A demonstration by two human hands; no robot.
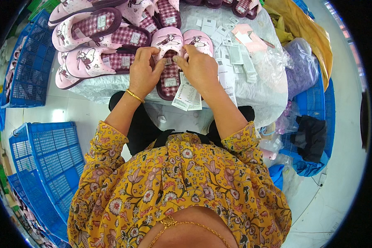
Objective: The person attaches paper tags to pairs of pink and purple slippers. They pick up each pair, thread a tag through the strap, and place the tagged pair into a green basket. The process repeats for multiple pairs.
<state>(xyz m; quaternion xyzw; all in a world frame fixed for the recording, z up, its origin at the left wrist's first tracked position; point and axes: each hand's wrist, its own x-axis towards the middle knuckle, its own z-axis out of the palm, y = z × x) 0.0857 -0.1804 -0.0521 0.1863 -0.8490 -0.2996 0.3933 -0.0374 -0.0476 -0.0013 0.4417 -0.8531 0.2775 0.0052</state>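
Pink slipper point(168, 58) pinched by the left hand point(144, 74) and right hand point(199, 68).

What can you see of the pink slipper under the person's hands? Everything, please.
The pink slipper lies flat, toe away from the person, on the plastic-covered table. Its pink upper band carries a cartoon figure; the insole is maroon-and-white check with a small white label. The left hand and right hand both pinch at its band. A matching slipper lies alongside, right.

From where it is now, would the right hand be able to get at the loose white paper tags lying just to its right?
Probably yes: the right hand rests on the pink slipper, and the paper tags lie uncovered beside it with nothing between.
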